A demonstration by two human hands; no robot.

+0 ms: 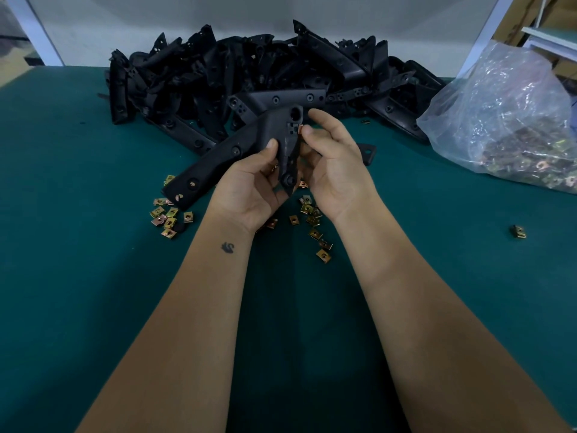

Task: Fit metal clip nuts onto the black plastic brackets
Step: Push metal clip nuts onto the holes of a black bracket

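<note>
My left hand [249, 189] grips a long black plastic bracket [231, 151] above the table, thumb on its face. Its flat end plate stands upright between my hands. My right hand [331, 157] pinches a small brass-coloured clip nut [300, 129] against the right edge of that plate, near the top. Several loose clip nuts [170, 215] lie scattered on the green table [93, 276] below my hands, with more clip nuts [315, 226] under my right wrist. A single clip nut [519, 231] lies far right.
A large pile of black brackets [249, 70] fills the back of the table. A clear plastic bag of clip nuts [505, 120] sits at the right. A white frame leg [37, 29] stands at the back left; shelving is at the far right.
</note>
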